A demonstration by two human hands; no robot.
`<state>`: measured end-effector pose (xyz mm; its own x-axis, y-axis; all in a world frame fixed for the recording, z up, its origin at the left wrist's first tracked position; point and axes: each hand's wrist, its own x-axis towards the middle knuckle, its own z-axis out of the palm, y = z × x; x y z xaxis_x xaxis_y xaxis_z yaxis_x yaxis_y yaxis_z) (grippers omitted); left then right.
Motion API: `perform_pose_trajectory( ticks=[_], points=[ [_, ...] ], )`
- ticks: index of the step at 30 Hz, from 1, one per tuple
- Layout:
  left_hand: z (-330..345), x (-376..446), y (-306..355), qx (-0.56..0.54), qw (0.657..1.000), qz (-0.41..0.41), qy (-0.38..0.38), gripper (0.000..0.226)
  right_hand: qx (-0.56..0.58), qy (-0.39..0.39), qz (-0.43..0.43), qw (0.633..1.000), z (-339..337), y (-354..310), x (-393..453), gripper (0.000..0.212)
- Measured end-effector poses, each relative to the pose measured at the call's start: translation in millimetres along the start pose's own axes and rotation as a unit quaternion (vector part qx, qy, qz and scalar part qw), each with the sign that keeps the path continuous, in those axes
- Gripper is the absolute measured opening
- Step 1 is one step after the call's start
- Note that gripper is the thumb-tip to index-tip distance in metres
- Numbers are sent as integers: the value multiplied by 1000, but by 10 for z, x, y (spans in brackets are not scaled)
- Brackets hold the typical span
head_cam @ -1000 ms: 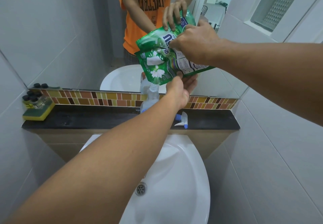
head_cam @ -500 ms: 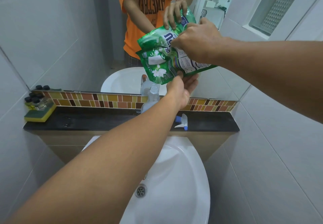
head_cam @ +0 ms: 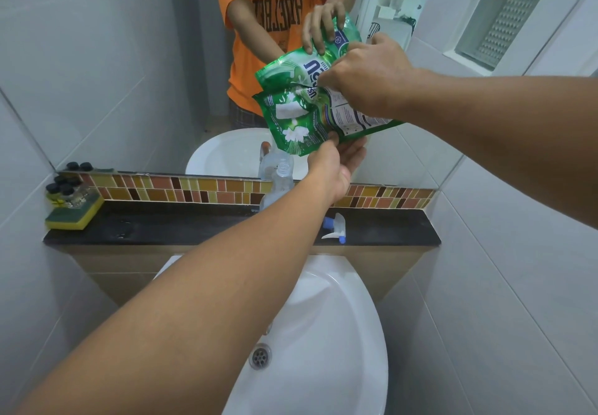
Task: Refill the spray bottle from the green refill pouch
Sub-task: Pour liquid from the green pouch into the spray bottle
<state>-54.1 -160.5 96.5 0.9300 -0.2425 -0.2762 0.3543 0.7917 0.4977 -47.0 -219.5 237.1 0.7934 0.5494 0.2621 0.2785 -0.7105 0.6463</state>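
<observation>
I hold the green refill pouch (head_cam: pixel 301 120) up in front of the mirror, tilted over the clear spray bottle (head_cam: pixel 278 184). My right hand (head_cam: pixel 369 74) grips the pouch's top edge. From below, my left hand (head_cam: pixel 336 163) pinches its lower corner. The bottle stands uncapped on the black ledge (head_cam: pixel 181 223), just under that corner and partly hidden by my left forearm. Its white and blue trigger head (head_cam: pixel 335 227) lies on the ledge to the right.
A yellow-green sponge (head_cam: pixel 74 212) with small dark-capped bottles (head_cam: pixel 64 189) sits at the ledge's left end. The white basin (head_cam: pixel 339 333) with its drain is below the ledge. The mirror (head_cam: pixel 129 74) reflects the person and the pouch. Tiled walls close in on both sides.
The pouch and both hands have barely shifted; the grips are the same.
</observation>
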Motion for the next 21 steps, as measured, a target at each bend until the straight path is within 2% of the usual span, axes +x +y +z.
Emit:
perform_pose_trajectory(
  ticks=[21],
  points=[
    [35,-29,74,-1,1000,8,5,31,-8,9,-1,1000,-45,110,26,19]
  ],
)
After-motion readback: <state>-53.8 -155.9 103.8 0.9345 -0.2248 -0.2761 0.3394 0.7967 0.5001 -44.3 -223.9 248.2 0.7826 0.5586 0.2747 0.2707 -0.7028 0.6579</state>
